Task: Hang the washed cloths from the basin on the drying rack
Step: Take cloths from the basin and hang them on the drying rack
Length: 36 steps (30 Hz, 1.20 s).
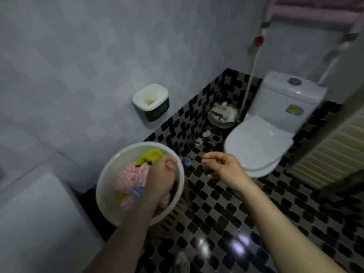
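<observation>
Over the tiled floor [236, 213], our left hand [161, 174] reaches into the basin [110, 168] of cloths [132, 174], grip unclear; our right hand [222, 166] hovers loosely open, empty. Dripping cloths could slick the tiles.

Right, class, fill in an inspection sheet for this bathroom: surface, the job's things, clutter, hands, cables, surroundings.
Surface: checkered tile floor, glossy, with light reflections.
Job's things: white basin holding a pink cloth and a yellow cloth; pink fabric hangs at top right, blurred.
Clutter: waste bin full of paper; paper scraps on the floor beside it.
Hands: left hand inside the basin, fingers curled, grip unclear; right hand relaxed in the air, holding nothing.
Cables: nothing seen; one pipe runs down the corner.
Surroundings: toilet with lid closed, wall box, radiator.
</observation>
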Each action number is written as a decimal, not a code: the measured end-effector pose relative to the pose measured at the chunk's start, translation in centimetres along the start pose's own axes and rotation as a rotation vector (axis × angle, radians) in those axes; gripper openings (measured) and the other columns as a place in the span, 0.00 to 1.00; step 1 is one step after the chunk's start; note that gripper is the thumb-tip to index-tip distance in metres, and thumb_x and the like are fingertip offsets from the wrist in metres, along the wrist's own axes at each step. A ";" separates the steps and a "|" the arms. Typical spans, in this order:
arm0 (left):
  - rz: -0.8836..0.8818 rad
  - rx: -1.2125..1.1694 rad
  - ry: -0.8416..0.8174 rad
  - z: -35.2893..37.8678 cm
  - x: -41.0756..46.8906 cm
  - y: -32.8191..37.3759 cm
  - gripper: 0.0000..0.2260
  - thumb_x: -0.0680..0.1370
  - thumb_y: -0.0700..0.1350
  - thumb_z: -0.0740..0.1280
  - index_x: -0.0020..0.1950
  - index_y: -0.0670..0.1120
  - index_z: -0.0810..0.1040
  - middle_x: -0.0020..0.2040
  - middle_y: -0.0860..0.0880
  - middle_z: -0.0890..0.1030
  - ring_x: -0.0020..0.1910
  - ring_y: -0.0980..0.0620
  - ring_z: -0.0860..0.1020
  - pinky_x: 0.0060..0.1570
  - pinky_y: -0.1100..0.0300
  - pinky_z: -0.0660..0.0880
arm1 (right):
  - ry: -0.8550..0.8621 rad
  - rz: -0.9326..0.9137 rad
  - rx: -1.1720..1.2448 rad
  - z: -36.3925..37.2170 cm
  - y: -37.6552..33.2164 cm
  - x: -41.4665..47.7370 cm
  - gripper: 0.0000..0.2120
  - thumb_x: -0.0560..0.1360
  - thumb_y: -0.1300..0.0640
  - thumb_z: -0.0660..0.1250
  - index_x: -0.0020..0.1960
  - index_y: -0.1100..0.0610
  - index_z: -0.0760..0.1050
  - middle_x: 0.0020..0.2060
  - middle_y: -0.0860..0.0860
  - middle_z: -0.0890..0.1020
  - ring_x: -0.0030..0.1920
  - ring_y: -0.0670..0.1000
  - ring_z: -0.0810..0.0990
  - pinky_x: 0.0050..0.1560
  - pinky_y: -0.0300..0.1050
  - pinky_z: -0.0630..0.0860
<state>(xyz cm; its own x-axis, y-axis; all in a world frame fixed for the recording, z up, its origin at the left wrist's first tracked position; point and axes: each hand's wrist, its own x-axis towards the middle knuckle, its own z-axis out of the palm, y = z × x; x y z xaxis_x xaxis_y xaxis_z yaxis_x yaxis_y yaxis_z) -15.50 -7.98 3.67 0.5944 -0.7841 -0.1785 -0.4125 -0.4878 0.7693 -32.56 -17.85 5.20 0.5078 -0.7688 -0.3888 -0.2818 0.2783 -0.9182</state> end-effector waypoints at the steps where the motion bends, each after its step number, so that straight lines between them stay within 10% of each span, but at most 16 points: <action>1: -0.041 0.011 0.012 -1.7 0.9 -2.6 0.11 0.77 0.38 0.60 0.44 0.53 0.77 0.46 0.50 0.80 0.46 0.48 0.78 0.47 0.54 0.73 | -0.045 0.030 -0.023 2.6 0.4 1.4 0.08 0.78 0.59 0.66 0.56 0.57 0.79 0.47 0.54 0.83 0.44 0.51 0.80 0.45 0.46 0.79; 6: -0.212 0.278 -0.145 -4.4 3.3 -11.4 0.07 0.79 0.41 0.61 0.51 0.44 0.80 0.56 0.43 0.81 0.55 0.44 0.77 0.50 0.59 0.69 | -0.190 0.154 -0.207 10.2 3.8 6.1 0.09 0.77 0.60 0.65 0.57 0.57 0.76 0.50 0.61 0.82 0.46 0.56 0.79 0.53 0.57 0.77; 10: -0.251 0.506 -0.236 -3.2 3.6 -16.4 0.16 0.80 0.51 0.61 0.63 0.44 0.75 0.59 0.45 0.80 0.58 0.45 0.77 0.55 0.56 0.73 | -0.229 0.182 -0.453 14.4 6.3 9.0 0.12 0.74 0.67 0.63 0.58 0.62 0.75 0.43 0.54 0.78 0.43 0.52 0.76 0.39 0.41 0.70; 15: -0.288 0.482 -0.175 -1.6 4.4 -19.1 0.16 0.75 0.52 0.69 0.57 0.44 0.75 0.52 0.44 0.82 0.53 0.42 0.79 0.48 0.53 0.74 | -0.097 0.500 -0.111 18.8 10.5 12.3 0.14 0.74 0.75 0.56 0.58 0.67 0.69 0.46 0.61 0.76 0.39 0.57 0.78 0.29 0.46 0.79; 22: -0.601 -0.230 0.015 -1.9 6.1 -21.9 0.07 0.68 0.41 0.76 0.43 0.46 0.80 0.43 0.46 0.81 0.46 0.46 0.80 0.50 0.52 0.78 | 0.194 0.773 0.198 21.2 12.9 15.0 0.17 0.80 0.70 0.48 0.36 0.60 0.67 0.30 0.55 0.71 0.20 0.46 0.68 0.15 0.31 0.60; 27: -0.506 -0.259 0.212 -4.9 6.6 -22.4 0.04 0.69 0.37 0.69 0.34 0.43 0.80 0.26 0.53 0.74 0.31 0.51 0.72 0.37 0.57 0.69 | -0.015 0.854 0.213 21.5 12.9 15.2 0.15 0.80 0.63 0.62 0.35 0.58 0.67 0.20 0.50 0.69 0.13 0.41 0.63 0.12 0.31 0.57; 36: -0.488 -0.573 0.311 -6.8 6.6 -21.7 0.08 0.73 0.32 0.68 0.49 0.43 0.78 0.42 0.48 0.79 0.42 0.50 0.76 0.41 0.59 0.72 | -0.071 0.715 0.469 18.9 7.9 12.2 0.16 0.64 0.50 0.76 0.47 0.59 0.81 0.38 0.54 0.82 0.35 0.47 0.76 0.22 0.33 0.73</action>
<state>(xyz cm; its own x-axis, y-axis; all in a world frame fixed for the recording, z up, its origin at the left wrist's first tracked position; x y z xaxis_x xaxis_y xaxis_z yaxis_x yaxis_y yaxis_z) 2.12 0.04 -10.03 0.8154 -0.3505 -0.4608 0.3094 -0.4091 0.8585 -13.15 -14.15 -8.20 0.3910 -0.2845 -0.8753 -0.1958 0.9036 -0.3811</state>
